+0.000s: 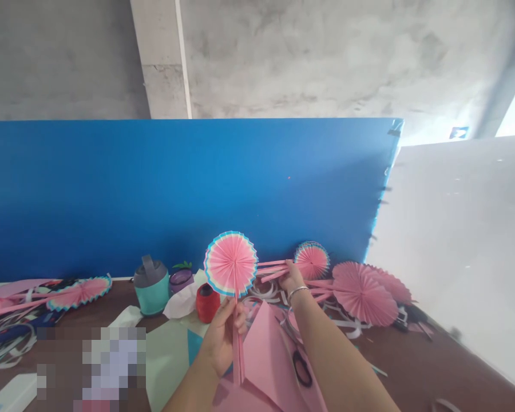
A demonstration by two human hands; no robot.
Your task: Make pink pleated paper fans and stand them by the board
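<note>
My left hand (225, 332) is closed around the folded pink handle of a round pleated paper fan (229, 260). That fan stands upright, its pink face ringed with pale yellow and a blue scalloped edge. Farther right, my right hand (292, 277), with a bracelet on the wrist, is closed on the pink handles of a small stack of similar fans (312, 260). These lie by the blue panel with their handles pointing left. Below my hands are pink paper sheets (261, 355) and black-handled scissors (301, 368), partly behind my right forearm.
Plain pink fans (363, 292) lie at the right, and another blue-edged fan (83, 292) at the left. A teal cup (151, 289), a red spool (207, 303) and a purple container (181, 280) stand before the blue panel (175, 189). White paper strips (356, 328) are scattered about.
</note>
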